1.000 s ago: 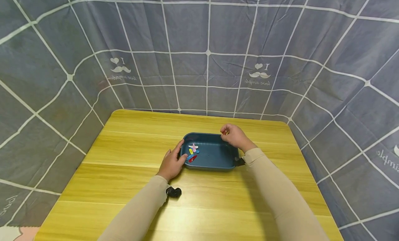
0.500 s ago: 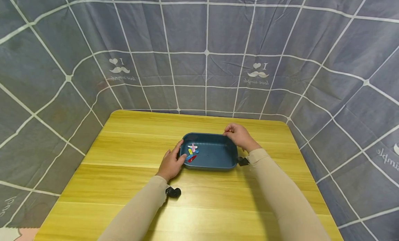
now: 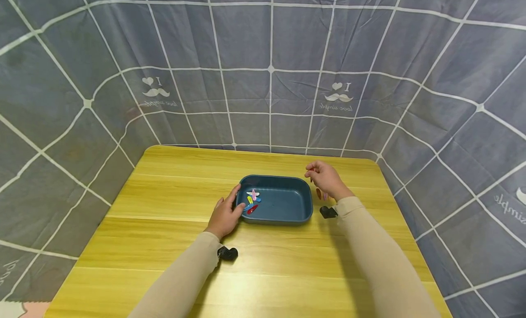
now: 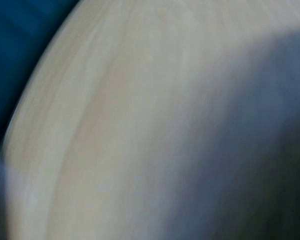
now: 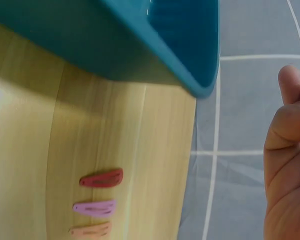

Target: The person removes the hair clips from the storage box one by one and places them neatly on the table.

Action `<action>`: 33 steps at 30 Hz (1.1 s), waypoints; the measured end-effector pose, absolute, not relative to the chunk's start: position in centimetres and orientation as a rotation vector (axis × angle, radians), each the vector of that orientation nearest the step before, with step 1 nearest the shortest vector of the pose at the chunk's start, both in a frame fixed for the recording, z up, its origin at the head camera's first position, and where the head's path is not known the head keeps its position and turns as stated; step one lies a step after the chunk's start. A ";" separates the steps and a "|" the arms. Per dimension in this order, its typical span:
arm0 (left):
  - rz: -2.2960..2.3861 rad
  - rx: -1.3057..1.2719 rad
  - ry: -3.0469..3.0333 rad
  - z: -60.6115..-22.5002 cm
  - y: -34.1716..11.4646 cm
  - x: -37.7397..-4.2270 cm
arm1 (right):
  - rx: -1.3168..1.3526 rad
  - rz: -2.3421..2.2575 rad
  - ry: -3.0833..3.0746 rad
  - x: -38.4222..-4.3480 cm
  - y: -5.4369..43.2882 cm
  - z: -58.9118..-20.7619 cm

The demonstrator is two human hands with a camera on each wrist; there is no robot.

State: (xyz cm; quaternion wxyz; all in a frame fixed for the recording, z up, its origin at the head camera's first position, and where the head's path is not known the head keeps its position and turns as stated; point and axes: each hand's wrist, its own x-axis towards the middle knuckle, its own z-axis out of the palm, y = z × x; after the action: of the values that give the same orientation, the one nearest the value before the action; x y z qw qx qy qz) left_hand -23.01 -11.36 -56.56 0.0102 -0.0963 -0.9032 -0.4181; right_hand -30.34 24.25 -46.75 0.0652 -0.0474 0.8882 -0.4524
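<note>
My right hand (image 3: 324, 178) is raised just beyond the right end of a dark blue plastic tray (image 3: 306, 213). Its thumb and forefinger pinch a small reddish hair clip (image 3: 311, 179), mostly hidden by the fingers. Below that hand, a red hair clip (image 5: 102, 178), a purple one (image 5: 95, 208) and an orange one (image 5: 91, 230) lie in a row on the table. My left hand (image 3: 224, 216) rests against the tray's left end, fingers straight along the side and thumb over the rim. Several colourful hair clips (image 3: 253, 195) lie inside the tray near the left thumb.
The tray stands on a wooden table (image 3: 271, 272). A grey curtain (image 3: 246, 94) with white grid lines surrounds the table at the back and sides. The left wrist view is blurred, showing table surface and a bit of blue tray (image 4: 20, 45).
My right hand has moved right, from above the tray's far right corner to outside it, still pinching the clip. Clips on the table beside the tray have come into sight. The left hand stays put.
</note>
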 end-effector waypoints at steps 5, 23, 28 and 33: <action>-1.304 -0.287 -2.845 -56.3 -11.4 -23.0 | -0.113 -1.402 2.670 -30.2 25.2 -46.9; -1.302 -0.304 -2.838 -56.9 -11.5 -23.3 | -0.019 -1.499 2.538 -30.0 27.8 -46.8; -1.315 -0.297 -2.830 -56.7 -11.4 -23.2 | -0.021 -1.529 2.510 -30.1 28.5 -46.8; -1.318 -0.291 -2.831 -56.7 -11.4 -23.2 | -0.024 -1.525 2.509 -30.0 28.9 -46.8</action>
State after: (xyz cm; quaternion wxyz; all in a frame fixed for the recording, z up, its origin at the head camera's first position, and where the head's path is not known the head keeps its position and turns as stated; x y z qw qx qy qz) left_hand -23.24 -11.41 -56.69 0.0026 -0.0926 -0.9027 -0.4201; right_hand -29.96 28.91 -46.77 0.1026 -0.0081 0.8499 -0.5168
